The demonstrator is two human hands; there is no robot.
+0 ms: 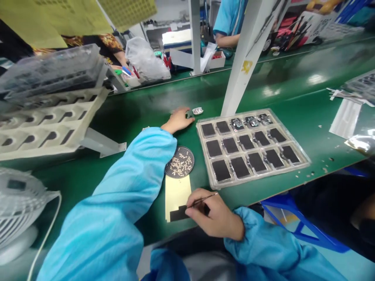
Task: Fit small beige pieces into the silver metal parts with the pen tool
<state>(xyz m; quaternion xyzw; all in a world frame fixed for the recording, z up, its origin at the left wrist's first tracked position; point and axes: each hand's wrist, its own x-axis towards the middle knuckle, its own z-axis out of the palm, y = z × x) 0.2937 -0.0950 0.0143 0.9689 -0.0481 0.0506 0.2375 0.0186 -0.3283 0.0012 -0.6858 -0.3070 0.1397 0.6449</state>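
My left hand point(179, 119) stretches to the far side of the green bench. Its thumb and fingers curve apart, close beside a small silver-white part point(197, 111); a grey-green patch shows between them, unclear. In my right hand point(212, 214), near the front edge, are thin dark tweezers point(202, 198). They point toward a black strip point(178, 214) on a yellow paper sheet point(177, 191). Above the sheet sits a round dark mesh dish point(189, 164) scattered with tiny pale pieces. To the right lies a clear plastic tray point(209, 171) with black pads in its compartments; several back-row compartments hold metallic parts point(252, 121).
A white post point(238, 66) rises behind the tray. Stacked trays on a rack point(52, 125) and a white fan point(20, 207) stand at left. A blue stool point(301, 226) is below right. Across the bench, a co-worker's arm point(227, 40) shows.
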